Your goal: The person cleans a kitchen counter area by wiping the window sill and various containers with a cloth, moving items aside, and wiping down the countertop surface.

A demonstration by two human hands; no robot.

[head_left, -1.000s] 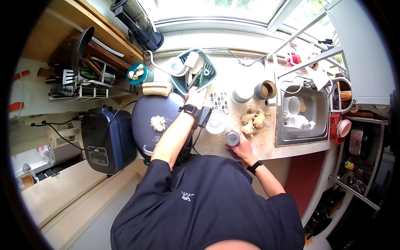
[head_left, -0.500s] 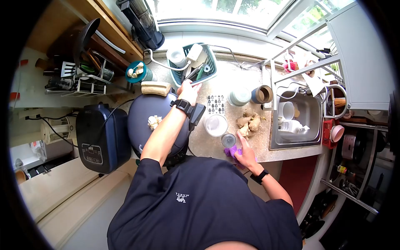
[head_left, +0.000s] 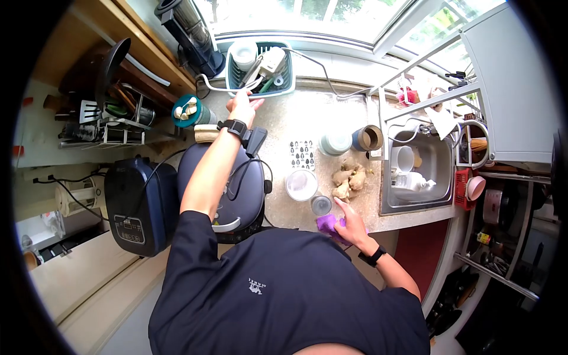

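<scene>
My left hand point(head_left: 242, 106) touches the near edge of the green basket point(head_left: 284, 90), fingers apart and not wrapped round anything. White bowls, a white power strip and utensils fill the basket, which rests at the window sill. My right hand point(head_left: 352, 226) lies at the counter's front edge, on or around a purple cloth point(head_left: 326, 223); its finger points at the ginger point(head_left: 350, 180). Just left of that hand stands a small glass jar point(head_left: 321, 205), with a round white container point(head_left: 302, 184) beyond it. A sheet with dark printed shapes point(head_left: 302, 155) lies behind the container.
On the left are a dark round-lidded appliance point(head_left: 245, 189), a rice cooker point(head_left: 142, 204) and a teal-topped garlic container point(head_left: 188, 111). A glass jar point(head_left: 335, 142) and a brown-rimmed cup point(head_left: 368, 138) stand behind the ginger. The sink point(head_left: 419, 171) is at the right.
My left hand has moved forward, and the basket has shifted away toward the window. My right hand has let go of the small jar and moved to the purple cloth.
</scene>
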